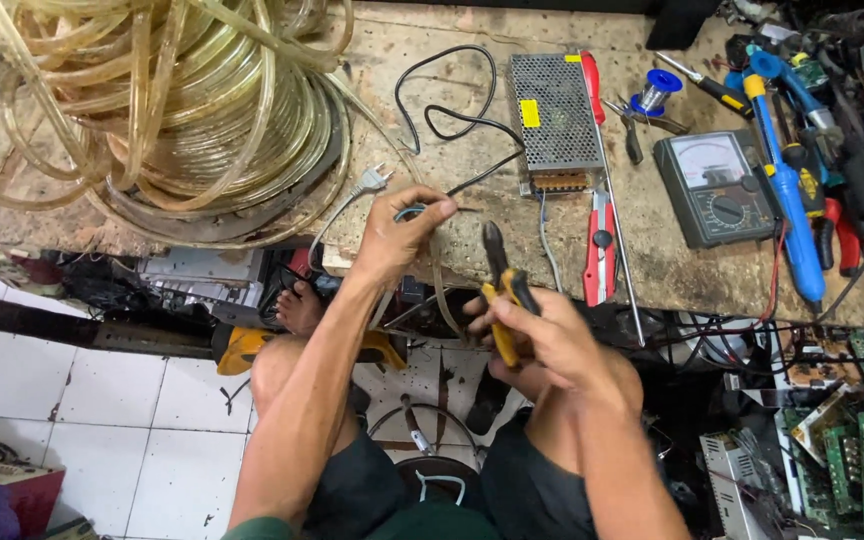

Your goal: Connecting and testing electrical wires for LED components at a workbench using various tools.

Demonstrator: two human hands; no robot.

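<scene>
The grip of the left hand (399, 228) is closed: thumb and fingers pinch a thin black wire (452, 120) just over the front edge of the tabletop (432, 45), while the right hand (542, 335) is wrapped tight around the yellow handles of a pair of black-jawed cutting pliers (502, 285), their nose pointing up towards the pinched wire and stopping just short of it. The tabletop is a worn, stained, pale slab with chipped edges; below it lies a floor of white tiles (132, 400) with dark grime in the joints, and the person's bare knees and one bare foot show beneath the hands. The wire is slim and dark; it loops back across the tabletop to a grey perforated metal power-supply box (554, 110) with a small yellow label. A white two-pin plug (374, 180) on a pale cord lies just left of the left hand. A big coil of clear yellowish plastic hose (162, 100) fills the far left of the tabletop. To the right lie a red utility knife (599, 250), a small spool with blue ends (658, 90), a grey analogue meter with a round dial (717, 188) and a blue-handled tool (790, 200). Green circuit boards (857, 460) pile up on the floor at lower right.
</scene>
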